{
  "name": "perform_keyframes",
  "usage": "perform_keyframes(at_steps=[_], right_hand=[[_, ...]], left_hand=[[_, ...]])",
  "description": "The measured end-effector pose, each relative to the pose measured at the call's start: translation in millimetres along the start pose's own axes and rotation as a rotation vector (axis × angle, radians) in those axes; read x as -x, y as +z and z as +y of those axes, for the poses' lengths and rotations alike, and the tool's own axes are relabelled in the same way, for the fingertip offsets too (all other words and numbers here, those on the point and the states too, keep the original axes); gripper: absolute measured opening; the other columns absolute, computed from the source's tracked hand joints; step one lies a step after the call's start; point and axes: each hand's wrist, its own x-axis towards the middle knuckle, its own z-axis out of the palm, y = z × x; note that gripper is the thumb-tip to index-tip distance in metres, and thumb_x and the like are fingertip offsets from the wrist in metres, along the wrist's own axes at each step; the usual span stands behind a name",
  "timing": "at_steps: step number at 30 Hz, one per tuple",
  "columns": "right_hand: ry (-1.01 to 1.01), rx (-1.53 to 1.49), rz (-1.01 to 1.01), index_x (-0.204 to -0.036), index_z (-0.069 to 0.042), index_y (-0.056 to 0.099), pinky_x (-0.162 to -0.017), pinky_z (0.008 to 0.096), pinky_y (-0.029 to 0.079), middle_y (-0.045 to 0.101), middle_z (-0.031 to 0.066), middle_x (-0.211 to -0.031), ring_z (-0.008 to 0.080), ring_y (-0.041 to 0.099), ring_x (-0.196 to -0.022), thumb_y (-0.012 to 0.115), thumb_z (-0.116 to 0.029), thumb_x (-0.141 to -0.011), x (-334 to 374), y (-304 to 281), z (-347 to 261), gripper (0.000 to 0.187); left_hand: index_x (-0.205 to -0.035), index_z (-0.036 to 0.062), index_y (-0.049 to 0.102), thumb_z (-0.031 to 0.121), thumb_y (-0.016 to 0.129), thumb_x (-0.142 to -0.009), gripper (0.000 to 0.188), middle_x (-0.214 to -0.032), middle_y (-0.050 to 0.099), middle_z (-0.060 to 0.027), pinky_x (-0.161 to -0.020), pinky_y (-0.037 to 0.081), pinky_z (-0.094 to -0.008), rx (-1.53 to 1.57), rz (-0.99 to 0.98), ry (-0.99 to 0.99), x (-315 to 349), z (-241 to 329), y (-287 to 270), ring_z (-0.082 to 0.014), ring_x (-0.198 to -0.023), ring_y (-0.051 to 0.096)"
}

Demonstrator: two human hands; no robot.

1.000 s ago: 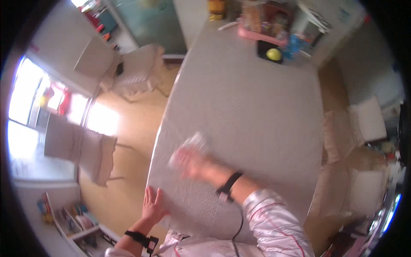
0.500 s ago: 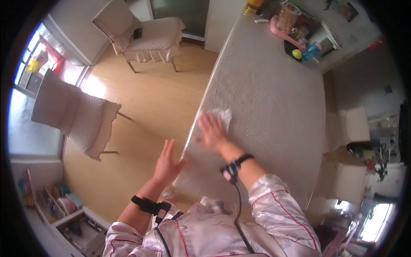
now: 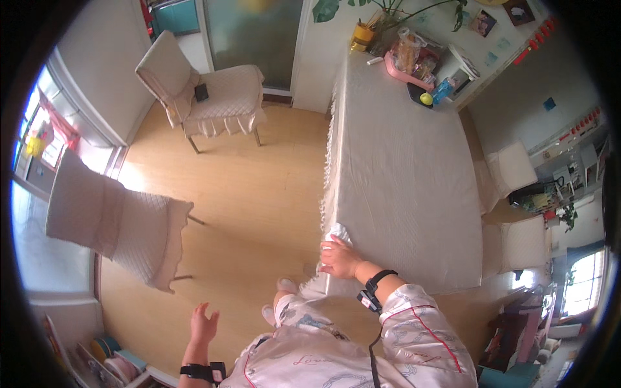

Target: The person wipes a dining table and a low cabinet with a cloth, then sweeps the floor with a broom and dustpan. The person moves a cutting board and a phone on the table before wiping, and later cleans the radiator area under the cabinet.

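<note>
My right hand (image 3: pixel 343 260) is at the left edge of the table near its close corner, fingers bent over a crumpled white cloth or tissue (image 3: pixel 338 231). Part of that white piece sticks out beyond the fingers; the rest lies hidden under them. Pale cloth with a fringed edge covers the long table (image 3: pixel 414 168), and a clear sheet seems to lie over it. Away from the table, my left hand (image 3: pixel 204 325) hangs over the wooden floor with thumb and fingers apart, holding nothing.
Two chairs in quilted covers stand left: one chair (image 3: pixel 119 220) nearer, another (image 3: pixel 220 97) farther with a dark phone-like object (image 3: pixel 201 92) on it. The table's far end holds a pink basket (image 3: pixel 401 72), a yellow-green ball (image 3: pixel 425 99) and a blue package (image 3: pixel 442 90).
My right hand has slid the white piece nearer along the table to its left edge. My left hand has dropped lower and left, away from the table. The view has shifted.
</note>
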Motion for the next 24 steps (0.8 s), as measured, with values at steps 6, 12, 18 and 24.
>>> perform_keyframes(at_steps=[6, 12, 18, 24], right_hand=[[0.205, -0.012, 0.098, -0.074, -0.013, 0.071, -0.112, 0.0462, 0.013, 0.060, 0.0007, -0.115, 0.0240, 0.033, -0.131, 0.053, -0.045, -0.085, -54.3, -29.6, 72.8, 0.038], [0.322, -0.038, 0.133, -0.076, -0.012, 0.071, -0.113, 0.0454, 0.013, 0.058, 0.0031, -0.122, 0.0241, 0.029, -0.134, 0.049, -0.045, -0.088, -121.3, -73.6, 167.4, 0.042], [0.394, 0.027, 0.170, -0.098, -0.010, 0.067, -0.112, 0.0476, 0.013, 0.046, 0.0074, -0.135, 0.0270, 0.025, -0.136, 0.050, -0.042, -0.088, -172.1, -117.1, 243.4, 0.037], [0.509, 0.103, 0.214, -0.117, -0.008, 0.058, -0.113, 0.0462, 0.013, 0.034, 0.0097, -0.144, 0.0267, 0.019, -0.138, 0.048, -0.044, -0.089, -224.5, -147.1, 323.1, 0.047]], left_hand=[[-0.119, 0.0009, 0.054, 0.030, 0.067, -0.078, 0.051, -0.123, 0.053, -0.0214, -0.096, 0.042, -0.0399, -0.216, -0.028, 0.368, -86.8, 77.4, -31.3, -0.0345, -0.114, 0.051], [-0.121, 0.0018, 0.053, 0.039, 0.064, -0.079, 0.057, -0.120, 0.055, -0.0210, -0.096, 0.041, -0.0392, -0.267, -0.310, 0.104, -201.1, 126.1, -92.0, -0.0318, -0.115, 0.050], [-0.121, 0.0038, 0.053, 0.040, 0.065, -0.078, 0.057, -0.113, 0.058, -0.0217, -0.087, 0.046, -0.0406, -0.209, -0.346, 0.077, -303.5, 182.4, -107.8, -0.0322, -0.101, 0.059], [-0.122, 0.0041, 0.053, 0.039, 0.065, -0.079, 0.056, -0.115, 0.058, -0.0192, -0.086, 0.048, -0.0388, -0.251, -0.398, 0.242, -408.5, 256.2, -120.0, -0.0308, -0.101, 0.059]])
